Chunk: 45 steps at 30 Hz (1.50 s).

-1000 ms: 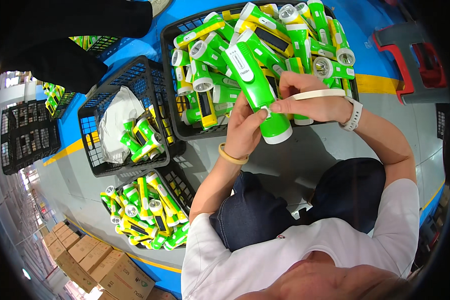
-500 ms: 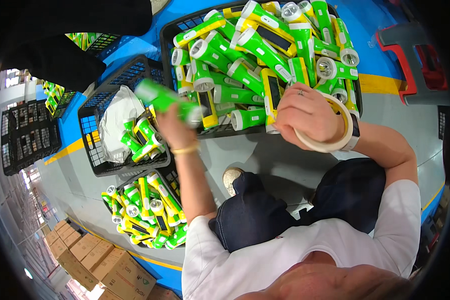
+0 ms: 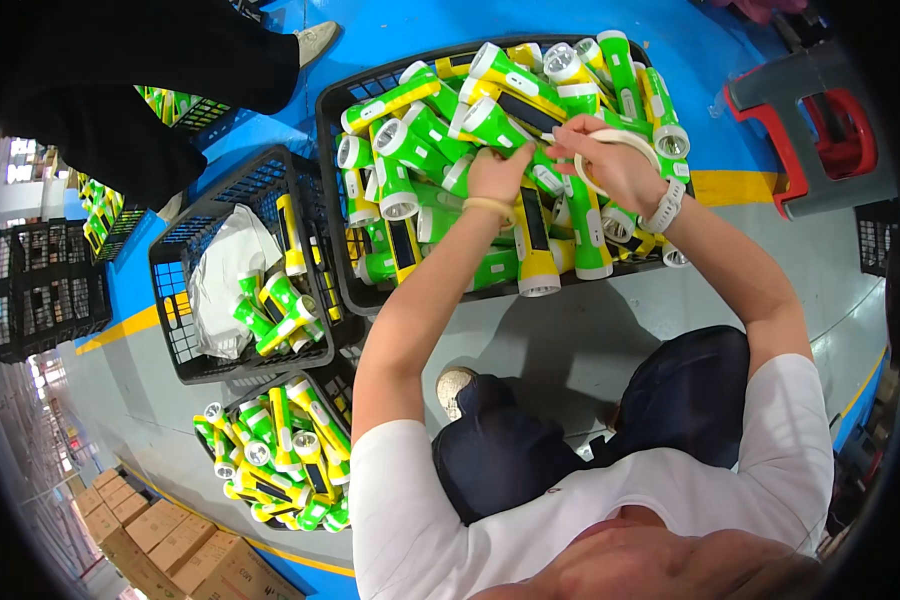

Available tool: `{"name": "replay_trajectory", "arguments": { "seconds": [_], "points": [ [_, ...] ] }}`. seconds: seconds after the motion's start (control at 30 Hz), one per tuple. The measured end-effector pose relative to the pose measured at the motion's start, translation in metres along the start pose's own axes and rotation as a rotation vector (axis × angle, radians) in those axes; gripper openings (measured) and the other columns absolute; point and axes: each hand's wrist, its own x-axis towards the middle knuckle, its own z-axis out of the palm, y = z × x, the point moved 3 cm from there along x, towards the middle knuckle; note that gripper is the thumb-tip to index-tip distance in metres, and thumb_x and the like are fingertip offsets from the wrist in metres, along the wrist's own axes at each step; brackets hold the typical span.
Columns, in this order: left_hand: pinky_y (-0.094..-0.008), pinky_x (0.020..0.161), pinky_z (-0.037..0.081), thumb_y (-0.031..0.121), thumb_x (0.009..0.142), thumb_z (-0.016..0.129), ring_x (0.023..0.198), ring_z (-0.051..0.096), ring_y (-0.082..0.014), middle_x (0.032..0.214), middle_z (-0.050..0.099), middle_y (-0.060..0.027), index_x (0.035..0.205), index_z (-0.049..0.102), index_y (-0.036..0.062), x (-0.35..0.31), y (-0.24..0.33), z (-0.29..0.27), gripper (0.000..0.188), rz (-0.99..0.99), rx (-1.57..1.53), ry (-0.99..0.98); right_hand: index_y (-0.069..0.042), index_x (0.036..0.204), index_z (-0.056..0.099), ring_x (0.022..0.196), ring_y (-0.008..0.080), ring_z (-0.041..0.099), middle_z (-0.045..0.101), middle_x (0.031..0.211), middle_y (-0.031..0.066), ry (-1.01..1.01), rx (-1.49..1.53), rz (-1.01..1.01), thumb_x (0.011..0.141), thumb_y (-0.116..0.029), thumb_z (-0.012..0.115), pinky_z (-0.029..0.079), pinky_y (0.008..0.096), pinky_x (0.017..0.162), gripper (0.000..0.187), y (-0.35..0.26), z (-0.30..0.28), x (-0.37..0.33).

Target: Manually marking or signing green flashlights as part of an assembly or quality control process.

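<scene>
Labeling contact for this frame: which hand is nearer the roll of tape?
Right. The right hand has the roll of tape looped around its fingers over the big crate. The left hand is beside it, reaching into the green and yellow flashlights, apart from the tape.

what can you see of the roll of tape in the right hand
The roll of tape is a thin, pale cream ring, papery like masking tape, with an open centre. It is looped over the fingers of the right hand, tilted above the black crate of green and yellow flashlights. Only the hand touches it; its lower part is hidden behind the hand.
</scene>
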Motion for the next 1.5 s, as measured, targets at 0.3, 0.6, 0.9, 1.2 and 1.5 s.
{"name": "replay_trajectory", "arguments": {
  "seconds": [0.3, 0.6, 0.9, 1.2, 1.5],
  "points": [
    [-0.0293, 0.077, 0.047, 0.005, 0.077, 0.066, 0.088, 0.058, -0.0169, 0.1, 0.058, -0.0093, 0.112, 0.044, -0.0026, -0.089, 0.073, -0.02, 0.041, 0.594, -0.343, 0.082, -0.005, 0.091, 0.054, 0.083, 0.0124, 0.054, 0.056, 0.09, 0.005, -0.345, -0.093, -0.39, 0.092, -0.02, 0.056, 0.044, 0.0262, 0.071, 0.016, -0.057, 0.013, -0.061],
    [-0.0296, 0.077, 0.047, 0.048, 0.094, 0.042, 0.091, 0.054, -0.0158, 0.111, 0.05, -0.0089, 0.133, 0.024, 0.0058, -0.12, 0.06, -0.01, 0.06, 0.372, -0.615, -0.355, -0.005, 0.082, 0.055, 0.072, 0.0095, 0.047, 0.051, 0.079, 0.0005, -0.381, -0.314, -0.31, 0.087, -0.017, 0.064, 0.039, 0.0241, 0.063, 0.016, -0.065, 0.03, -0.072],
    [-0.0338, 0.094, 0.037, 0.045, 0.095, 0.042, 0.113, 0.044, -0.0187, 0.122, 0.044, -0.012, 0.134, 0.024, -0.0016, -0.128, 0.077, -0.013, 0.063, 0.493, -0.388, -0.146, -0.005, 0.078, 0.055, 0.071, 0.0099, 0.048, 0.053, 0.074, -0.0006, -0.286, -0.625, -0.546, 0.083, -0.015, 0.068, 0.039, 0.0247, 0.062, 0.017, -0.068, 0.035, -0.068],
    [-0.0319, 0.063, 0.056, 0.035, 0.097, 0.042, 0.072, 0.065, -0.0212, 0.097, 0.059, -0.0127, 0.119, 0.04, 0.0023, -0.124, 0.075, -0.023, 0.039, 0.171, -0.854, -0.341, -0.006, 0.08, 0.057, 0.072, 0.005, 0.049, 0.055, 0.076, -0.0019, -0.267, -0.475, -0.291, 0.085, -0.028, 0.065, 0.04, 0.0239, 0.06, 0.024, -0.059, 0.022, -0.05],
    [-0.0329, 0.061, 0.05, 0.024, 0.094, 0.045, 0.066, 0.062, -0.0204, 0.086, 0.064, -0.0132, 0.098, 0.053, 0.0006, -0.104, 0.004, -0.056, 0.025, 0.474, -0.065, 0.151, -0.009, 0.074, 0.055, 0.069, 0.0248, 0.053, 0.054, 0.074, 0.0052, -0.206, -0.97, -1.164, 0.073, -0.005, 0.067, 0.043, 0.035, 0.061, 0.012, -0.04, 0.068, -0.075]
  ]
}}
